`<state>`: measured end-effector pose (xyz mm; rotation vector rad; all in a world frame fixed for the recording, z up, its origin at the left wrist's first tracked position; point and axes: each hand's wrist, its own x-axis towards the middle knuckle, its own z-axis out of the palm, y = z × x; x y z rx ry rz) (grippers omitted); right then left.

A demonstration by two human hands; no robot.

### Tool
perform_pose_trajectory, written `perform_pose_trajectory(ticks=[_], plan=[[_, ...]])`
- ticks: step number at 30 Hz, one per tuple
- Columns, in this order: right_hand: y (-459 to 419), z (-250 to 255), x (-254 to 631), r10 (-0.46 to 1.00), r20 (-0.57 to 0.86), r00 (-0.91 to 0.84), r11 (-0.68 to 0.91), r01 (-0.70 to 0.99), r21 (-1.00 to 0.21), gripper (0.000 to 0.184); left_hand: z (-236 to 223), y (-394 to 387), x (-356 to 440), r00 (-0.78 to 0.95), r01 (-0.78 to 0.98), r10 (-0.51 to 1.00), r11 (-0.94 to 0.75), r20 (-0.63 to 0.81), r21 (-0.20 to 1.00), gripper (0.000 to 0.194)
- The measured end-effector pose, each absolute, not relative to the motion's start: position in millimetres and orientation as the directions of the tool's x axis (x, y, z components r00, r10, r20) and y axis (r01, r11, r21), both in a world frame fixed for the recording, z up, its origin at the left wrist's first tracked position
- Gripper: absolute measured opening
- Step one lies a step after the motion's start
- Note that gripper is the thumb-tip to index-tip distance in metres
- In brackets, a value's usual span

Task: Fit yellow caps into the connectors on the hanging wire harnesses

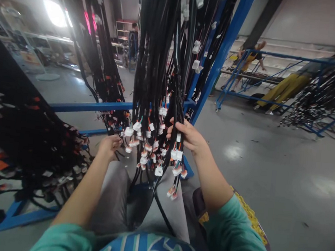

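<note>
A thick bundle of black cables (152,61) hangs in front of me, ending in several white connectors (158,171) with coloured wires. My right hand (190,136) is wrapped round a few black cables at the bundle's right side, thumb in front. White plugs (176,154) dangle just below those fingers. At the bundle's left edge is my left hand (110,147), its fingers curled together beside the white connectors. Whatever lies between its fingertips is too small to make out.
A blue metal frame (222,48) carries the cables. More cable bundles (17,115) hang at the left, close to my left forearm. Below the connectors are my knees (117,187). At the far right, people stand by another blue rack (265,99) with cables.
</note>
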<state>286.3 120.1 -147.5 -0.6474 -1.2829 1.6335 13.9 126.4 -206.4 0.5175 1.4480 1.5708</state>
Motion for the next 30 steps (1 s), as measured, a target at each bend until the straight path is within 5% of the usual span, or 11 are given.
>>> perform_pose_trajectory(ticks=[4,7,10,14,18,23,30], plan=[[118.1,-150.0,277.4,0.893,0.168,-0.418,0.006,-0.362,-0.932,0.047,-195.7,103.0,16.0,-0.525,-0.322,0.84,-0.045,-0.139,0.946,0.014],[111.9,-150.0,266.6,0.889,0.187,-0.417,0.03,-0.356,-0.934,0.045,-174.8,89.4,43.1,-0.104,-0.326,0.993,-0.093,0.062,0.941,0.02],[100.8,-146.8,256.4,0.883,0.228,-0.41,0.113,-0.285,-0.952,0.046,-156.8,86.6,77.9,0.256,-0.404,0.959,-0.008,0.121,0.915,0.052],[84.5,-136.7,254.6,0.882,0.38,-0.279,0.417,0.089,-0.904,0.044,-143.9,87.2,110.8,0.462,-0.402,0.879,0.087,0.119,0.912,0.077],[76.4,-130.0,263.5,0.846,0.503,-0.175,0.53,0.38,-0.758,0.032,-134.0,83.5,122.8,0.578,-0.277,0.816,0.191,0.005,0.942,0.07],[74.5,-141.8,269.7,0.849,0.52,-0.096,0.519,0.34,-0.784,0.034,-127.9,83.5,124.5,0.652,-0.301,0.747,0.413,-0.131,0.86,0.037],[75.6,-157.6,267.6,0.723,0.682,0.105,0.545,0.52,-0.658,0.032,-118.9,84.4,130.2,0.665,-0.268,0.662,0.644,-0.346,0.716,0.034]])
